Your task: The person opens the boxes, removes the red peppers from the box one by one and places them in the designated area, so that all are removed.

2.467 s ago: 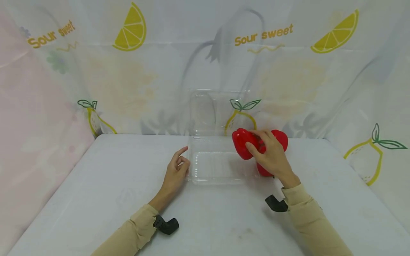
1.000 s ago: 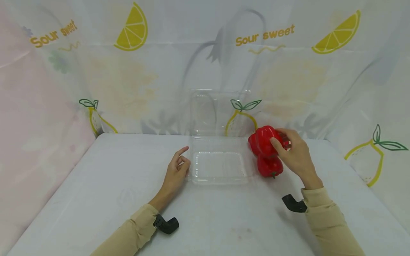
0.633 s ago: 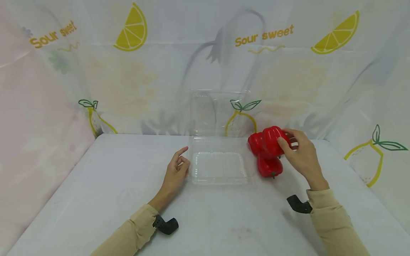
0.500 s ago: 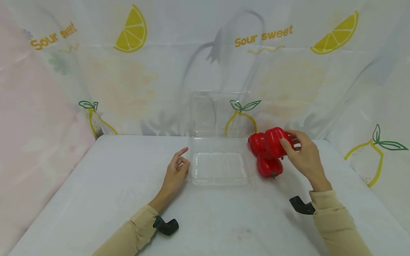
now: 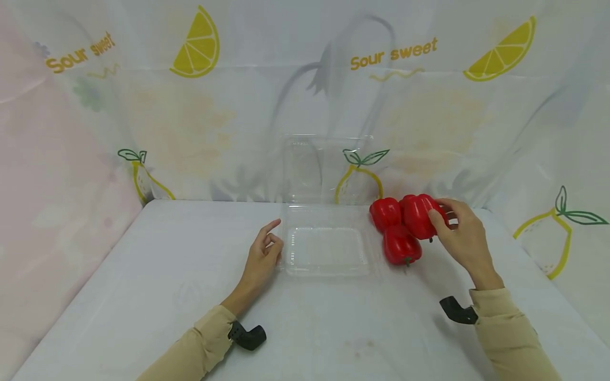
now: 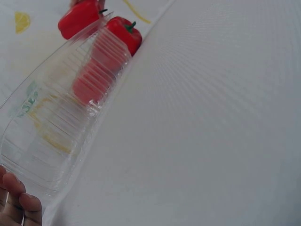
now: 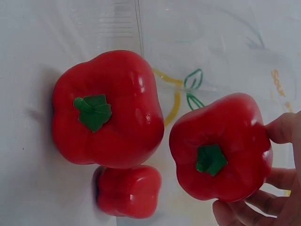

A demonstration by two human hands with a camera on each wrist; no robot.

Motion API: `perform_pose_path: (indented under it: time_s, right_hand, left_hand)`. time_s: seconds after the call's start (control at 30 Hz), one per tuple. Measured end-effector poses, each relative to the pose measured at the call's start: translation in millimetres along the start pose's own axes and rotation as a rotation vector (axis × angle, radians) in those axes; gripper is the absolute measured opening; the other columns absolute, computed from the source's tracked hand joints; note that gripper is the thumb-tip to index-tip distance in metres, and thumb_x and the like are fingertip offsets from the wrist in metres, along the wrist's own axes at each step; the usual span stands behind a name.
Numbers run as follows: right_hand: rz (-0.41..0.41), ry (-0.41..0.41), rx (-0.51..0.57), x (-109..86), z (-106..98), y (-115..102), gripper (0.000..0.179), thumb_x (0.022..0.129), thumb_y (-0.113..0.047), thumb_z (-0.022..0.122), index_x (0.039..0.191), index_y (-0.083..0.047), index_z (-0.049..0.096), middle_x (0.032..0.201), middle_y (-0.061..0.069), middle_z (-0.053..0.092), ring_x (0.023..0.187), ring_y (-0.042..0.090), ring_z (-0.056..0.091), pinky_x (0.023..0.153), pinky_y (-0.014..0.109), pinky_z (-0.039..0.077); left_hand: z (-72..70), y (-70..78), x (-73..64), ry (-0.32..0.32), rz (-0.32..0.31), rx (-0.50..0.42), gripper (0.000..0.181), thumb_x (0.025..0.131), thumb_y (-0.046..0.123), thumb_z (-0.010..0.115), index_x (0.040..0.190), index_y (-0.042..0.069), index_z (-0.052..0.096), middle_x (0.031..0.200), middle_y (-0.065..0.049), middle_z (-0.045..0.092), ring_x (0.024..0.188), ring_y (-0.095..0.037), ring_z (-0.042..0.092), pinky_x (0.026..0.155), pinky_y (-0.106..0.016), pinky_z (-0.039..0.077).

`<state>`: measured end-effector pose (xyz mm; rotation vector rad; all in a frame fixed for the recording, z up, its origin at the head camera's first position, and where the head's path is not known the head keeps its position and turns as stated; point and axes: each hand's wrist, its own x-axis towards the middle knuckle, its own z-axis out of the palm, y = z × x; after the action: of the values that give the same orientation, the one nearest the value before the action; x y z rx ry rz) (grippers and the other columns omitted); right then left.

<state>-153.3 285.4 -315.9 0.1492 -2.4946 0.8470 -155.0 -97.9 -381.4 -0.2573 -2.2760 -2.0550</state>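
Note:
My right hand (image 5: 464, 235) grips a red bell pepper (image 5: 424, 217), fingers and thumb curled round its side; its green stem points down toward me. Beside it, a second red pepper (image 5: 385, 214) lies farther back and another pepper (image 5: 402, 246) lies in front, stem toward me. A further red lobe shows just behind the held pepper. The clear plastic clamshell box (image 5: 329, 271) stands left of them, lid (image 5: 302, 164) raised, nothing in it. My left hand (image 5: 262, 259) lies loosely bent at the box's left edge; in the left wrist view its fingertips (image 6: 30, 202) sit right at that edge.
A white table (image 5: 190, 254) bears everything. Behind it hangs a cloth (image 5: 267, 95) printed with lemons, and a pinkish cloth side (image 5: 62, 174) stands at the left. Black wrist cameras (image 5: 248, 337) sit on both sleeves.
My right hand has carried the gripped pepper from over the box's right edge to the right, and lowered it beside the other peppers. The left hand and the box have stayed in place.

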Motion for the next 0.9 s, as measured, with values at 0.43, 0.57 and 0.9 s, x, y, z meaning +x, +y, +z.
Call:
perform_pose_path:
  time_s: [0.43,0.57,0.9]
  right_hand:
    - [0.047,-0.017,-0.023,-2.5,-4.5,6.2,0.043,0.093,-0.026,0.055,0.128,0.000,0.051,0.118,0.022,0.055,0.098,0.035,0.052,0.067,0.007,0.036]
    - [0.067,-0.035,-0.029,-3.4,-6.5,8.2,0.044,0.094,-0.027,0.053,0.128,0.000,0.050,0.118,0.022,0.055,0.099,0.035,0.052,0.066,0.008,0.037]
    - [0.109,-0.077,-0.045,-3.8,-8.6,13.9,0.045,0.095,-0.030,0.050,0.129,0.000,0.050,0.116,0.024,0.054,0.099,0.036,0.052,0.068,0.020,0.043]
  left_hand:
    - [0.0,-2.7,0.8,0.002,0.001,0.005,0.049,0.094,0.000,0.045,0.142,0.013,0.038,0.083,-0.005,0.048,0.052,-0.004,0.042,0.054,-0.017,0.036]
    - [0.1,-2.1,0.7,0.003,0.002,0.005,0.049,0.094,0.000,0.045,0.142,0.013,0.038,0.082,-0.005,0.048,0.052,-0.004,0.042,0.054,-0.017,0.036]
    - [-0.1,-2.7,1.4,-0.003,0.000,-0.007,0.049,0.094,0.000,0.045,0.142,0.013,0.038,0.085,-0.012,0.048,0.053,-0.004,0.042,0.053,-0.017,0.036]
